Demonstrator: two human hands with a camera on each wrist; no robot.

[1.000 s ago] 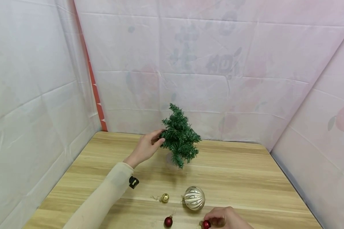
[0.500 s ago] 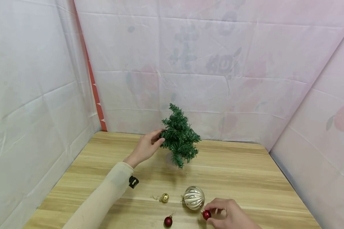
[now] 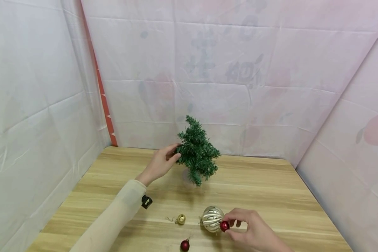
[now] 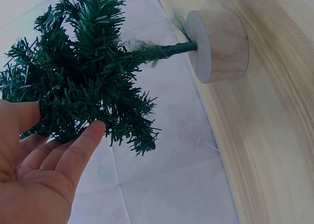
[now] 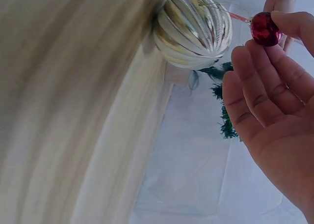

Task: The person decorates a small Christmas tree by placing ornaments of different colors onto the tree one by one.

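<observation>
A small artificial Christmas tree (image 3: 197,152) stands toward the back of the table. Its round wooden base (image 4: 228,46) shows in the left wrist view. My left hand (image 3: 159,164) holds the tree's left-side branches between thumb and fingers; some fingertips are hidden in the green. My right hand (image 3: 255,229) pinches a shiny red bauble (image 3: 224,226) between thumb and fingertips, and a thin hanging loop trails from its cap in the right wrist view. From the head, this bauble overlaps the right edge of a large ribbed champagne-coloured bauble (image 3: 211,217).
A small gold bauble (image 3: 181,219) with a string loop lies left of the large one. Nearer the front edge lies a matte dark red bauble (image 3: 184,245). White printed cloth (image 3: 214,70) walls in the wooden table (image 3: 261,189) at the back and sides.
The right hand has lifted the shiny red bauble and brought it slightly up and left, in front of the large bauble. The left hand and the tree stay put.
</observation>
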